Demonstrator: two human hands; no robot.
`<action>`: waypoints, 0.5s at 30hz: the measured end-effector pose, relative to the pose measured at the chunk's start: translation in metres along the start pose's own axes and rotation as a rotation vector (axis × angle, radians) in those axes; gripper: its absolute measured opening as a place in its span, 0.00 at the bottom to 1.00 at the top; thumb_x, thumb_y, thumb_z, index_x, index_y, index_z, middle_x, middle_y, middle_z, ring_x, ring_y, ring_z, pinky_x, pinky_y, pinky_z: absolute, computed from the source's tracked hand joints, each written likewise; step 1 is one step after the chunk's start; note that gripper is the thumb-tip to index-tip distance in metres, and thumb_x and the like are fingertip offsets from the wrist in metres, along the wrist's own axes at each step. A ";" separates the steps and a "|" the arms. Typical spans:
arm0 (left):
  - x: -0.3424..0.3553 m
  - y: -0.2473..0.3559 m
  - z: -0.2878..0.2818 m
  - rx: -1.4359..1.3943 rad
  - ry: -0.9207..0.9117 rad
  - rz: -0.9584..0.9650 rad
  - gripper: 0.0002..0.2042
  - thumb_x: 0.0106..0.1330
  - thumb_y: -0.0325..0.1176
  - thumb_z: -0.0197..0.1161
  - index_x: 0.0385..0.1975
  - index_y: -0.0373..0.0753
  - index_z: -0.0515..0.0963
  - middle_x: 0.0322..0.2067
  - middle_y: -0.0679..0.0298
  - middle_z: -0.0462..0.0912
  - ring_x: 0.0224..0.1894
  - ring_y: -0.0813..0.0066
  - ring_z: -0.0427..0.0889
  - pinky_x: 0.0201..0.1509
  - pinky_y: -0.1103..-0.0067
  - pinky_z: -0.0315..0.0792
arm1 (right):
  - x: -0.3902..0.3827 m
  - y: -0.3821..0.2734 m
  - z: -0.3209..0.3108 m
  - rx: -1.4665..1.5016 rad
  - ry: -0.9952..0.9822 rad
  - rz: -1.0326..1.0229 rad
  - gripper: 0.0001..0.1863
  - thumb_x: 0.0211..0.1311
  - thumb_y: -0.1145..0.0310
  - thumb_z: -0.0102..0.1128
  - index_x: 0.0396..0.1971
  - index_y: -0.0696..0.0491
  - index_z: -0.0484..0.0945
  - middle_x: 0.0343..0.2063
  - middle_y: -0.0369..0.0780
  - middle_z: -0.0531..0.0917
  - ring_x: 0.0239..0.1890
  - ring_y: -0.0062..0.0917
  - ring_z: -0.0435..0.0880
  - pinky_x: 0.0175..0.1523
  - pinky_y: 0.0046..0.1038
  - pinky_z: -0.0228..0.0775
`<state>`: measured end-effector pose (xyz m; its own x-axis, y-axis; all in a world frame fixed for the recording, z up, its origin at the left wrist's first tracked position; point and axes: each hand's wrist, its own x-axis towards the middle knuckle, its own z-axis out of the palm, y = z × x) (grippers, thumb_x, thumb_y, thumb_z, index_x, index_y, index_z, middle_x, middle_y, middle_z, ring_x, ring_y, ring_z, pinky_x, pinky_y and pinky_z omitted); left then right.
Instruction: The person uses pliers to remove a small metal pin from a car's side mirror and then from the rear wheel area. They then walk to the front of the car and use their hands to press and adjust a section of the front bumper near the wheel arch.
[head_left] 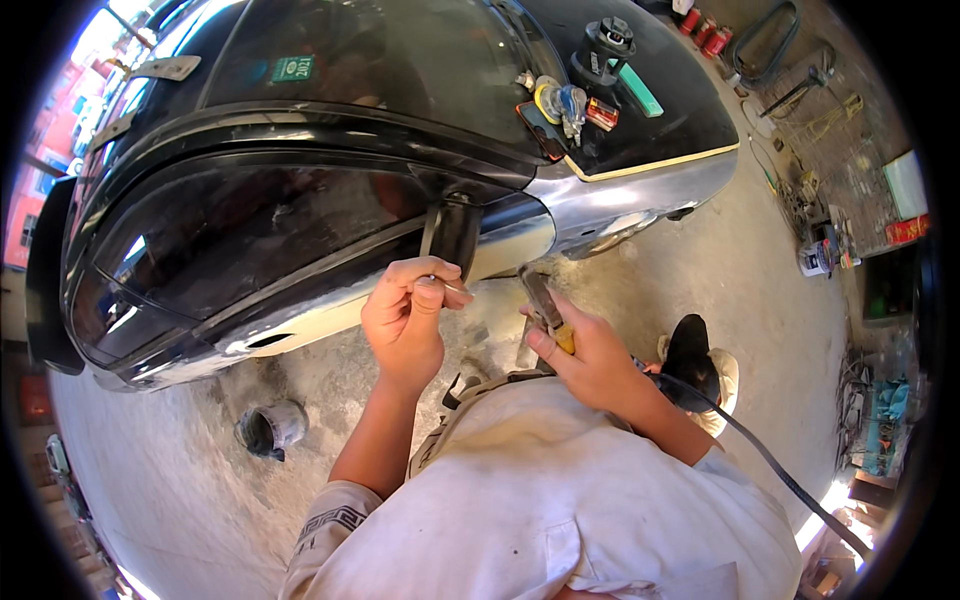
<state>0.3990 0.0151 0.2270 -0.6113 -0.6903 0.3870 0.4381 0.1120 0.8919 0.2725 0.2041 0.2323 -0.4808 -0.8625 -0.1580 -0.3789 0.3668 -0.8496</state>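
Observation:
My left hand (405,325) is raised beside the car's black side mirror (455,235), thumb and fingers pinched together. Something small and light-coloured seems to lie between the fingertips, too small to name. To its right, my right hand (592,360) is closed round a yellow-handled tool (545,310) with a long grey metal part pointing up and away from me. The exact kind of tool is unclear. Both hands are in front of my body, apart from each other. The black car (300,210) stretches across in front of me, with pale, sanded-looking patches along its lower side.
On the hood lie a black canister-like item (603,50), a yellow-and-blue tool (562,105), a phone (540,130), a small red box (602,114) and a turquoise block (640,90). A bucket (275,428) stands at left. A person in a dark cap (690,360) and a dark hose (770,455) are at right.

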 end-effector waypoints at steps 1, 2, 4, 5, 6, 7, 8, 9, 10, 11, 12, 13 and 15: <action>0.000 0.000 -0.001 0.008 -0.005 0.004 0.13 0.76 0.38 0.60 0.42 0.32 0.79 0.36 0.61 0.84 0.33 0.77 0.85 0.39 0.81 0.79 | 0.001 -0.002 0.002 -0.004 0.022 -0.040 0.32 0.72 0.55 0.58 0.70 0.53 0.66 0.29 0.53 0.82 0.33 0.48 0.83 0.43 0.40 0.73; 0.000 0.000 -0.001 0.046 0.002 0.008 0.13 0.77 0.39 0.60 0.41 0.32 0.78 0.34 0.61 0.83 0.32 0.77 0.84 0.38 0.80 0.78 | 0.000 -0.004 0.002 -0.010 0.044 -0.077 0.31 0.72 0.56 0.58 0.70 0.53 0.66 0.28 0.54 0.82 0.32 0.48 0.82 0.43 0.40 0.73; 0.001 0.002 -0.001 0.122 0.016 0.015 0.14 0.78 0.39 0.58 0.40 0.32 0.77 0.31 0.60 0.82 0.30 0.76 0.81 0.36 0.79 0.76 | 0.001 -0.009 -0.004 0.018 -0.062 -0.105 0.31 0.72 0.56 0.59 0.70 0.54 0.66 0.31 0.50 0.84 0.32 0.42 0.83 0.42 0.37 0.74; 0.001 0.002 -0.001 0.121 0.019 0.014 0.14 0.77 0.39 0.58 0.41 0.32 0.77 0.31 0.60 0.82 0.30 0.76 0.81 0.37 0.79 0.76 | 0.001 -0.010 -0.007 0.031 -0.113 -0.117 0.31 0.72 0.57 0.59 0.70 0.54 0.66 0.33 0.48 0.85 0.32 0.39 0.83 0.42 0.36 0.75; 0.002 0.003 -0.001 0.120 0.021 0.013 0.13 0.77 0.39 0.59 0.41 0.32 0.77 0.31 0.60 0.82 0.30 0.76 0.81 0.37 0.79 0.76 | 0.001 -0.008 -0.009 0.207 -0.237 -0.057 0.31 0.73 0.57 0.59 0.70 0.55 0.66 0.36 0.46 0.85 0.34 0.35 0.83 0.41 0.33 0.75; 0.002 0.004 -0.001 0.119 0.024 0.012 0.13 0.77 0.38 0.59 0.41 0.32 0.77 0.31 0.59 0.82 0.30 0.76 0.81 0.37 0.79 0.77 | 0.002 -0.005 -0.010 0.383 -0.361 0.005 0.31 0.73 0.57 0.59 0.70 0.55 0.66 0.39 0.43 0.86 0.36 0.31 0.84 0.41 0.31 0.76; 0.003 0.005 0.000 0.125 0.014 0.016 0.13 0.77 0.38 0.59 0.40 0.31 0.77 0.31 0.59 0.82 0.30 0.76 0.81 0.38 0.79 0.77 | 0.003 -0.002 -0.011 0.562 -0.486 0.066 0.32 0.73 0.57 0.60 0.70 0.56 0.66 0.42 0.41 0.87 0.37 0.27 0.84 0.41 0.29 0.76; 0.004 0.007 0.000 0.132 0.004 0.020 0.12 0.77 0.37 0.59 0.40 0.31 0.77 0.32 0.59 0.83 0.30 0.76 0.81 0.38 0.80 0.77 | 0.004 -0.005 -0.015 0.612 -0.561 0.091 0.32 0.73 0.59 0.60 0.71 0.56 0.65 0.45 0.40 0.86 0.39 0.25 0.84 0.40 0.27 0.76; 0.004 0.007 0.000 0.138 -0.006 0.024 0.12 0.77 0.37 0.60 0.40 0.31 0.77 0.32 0.59 0.83 0.31 0.76 0.81 0.38 0.80 0.77 | 0.006 -0.011 -0.020 0.661 -0.637 0.117 0.32 0.73 0.60 0.60 0.71 0.57 0.65 0.47 0.39 0.85 0.41 0.24 0.84 0.40 0.25 0.76; 0.005 0.007 0.000 0.134 -0.020 0.044 0.12 0.77 0.36 0.60 0.40 0.31 0.77 0.32 0.58 0.83 0.31 0.76 0.81 0.38 0.80 0.76 | 0.008 -0.014 -0.024 0.708 -0.710 0.145 0.32 0.73 0.61 0.60 0.71 0.58 0.65 0.50 0.38 0.84 0.44 0.22 0.84 0.40 0.23 0.76; 0.006 0.007 0.000 0.131 -0.034 0.064 0.11 0.77 0.36 0.60 0.40 0.32 0.77 0.32 0.58 0.83 0.31 0.76 0.81 0.38 0.80 0.76 | 0.011 -0.014 -0.027 0.754 -0.761 0.141 0.32 0.73 0.62 0.60 0.71 0.58 0.64 0.50 0.39 0.84 0.44 0.22 0.84 0.40 0.23 0.77; 0.007 0.006 0.000 0.128 -0.047 0.084 0.11 0.76 0.36 0.60 0.40 0.32 0.77 0.32 0.58 0.83 0.31 0.76 0.81 0.38 0.80 0.76 | 0.014 -0.013 -0.029 0.800 -0.812 0.136 0.32 0.72 0.64 0.60 0.72 0.59 0.64 0.50 0.41 0.84 0.44 0.23 0.85 0.40 0.23 0.77; 0.014 0.005 -0.001 0.166 -0.129 0.189 0.11 0.77 0.35 0.59 0.40 0.32 0.78 0.32 0.58 0.84 0.31 0.75 0.80 0.37 0.80 0.75 | 0.018 -0.011 -0.033 0.870 -0.893 0.135 0.32 0.72 0.66 0.59 0.72 0.60 0.63 0.50 0.43 0.84 0.44 0.24 0.85 0.39 0.22 0.77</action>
<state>0.3933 0.0052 0.2362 -0.6127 -0.5502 0.5674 0.4449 0.3533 0.8230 0.2415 0.1961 0.2556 0.3565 -0.8955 -0.2663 0.4420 0.4127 -0.7964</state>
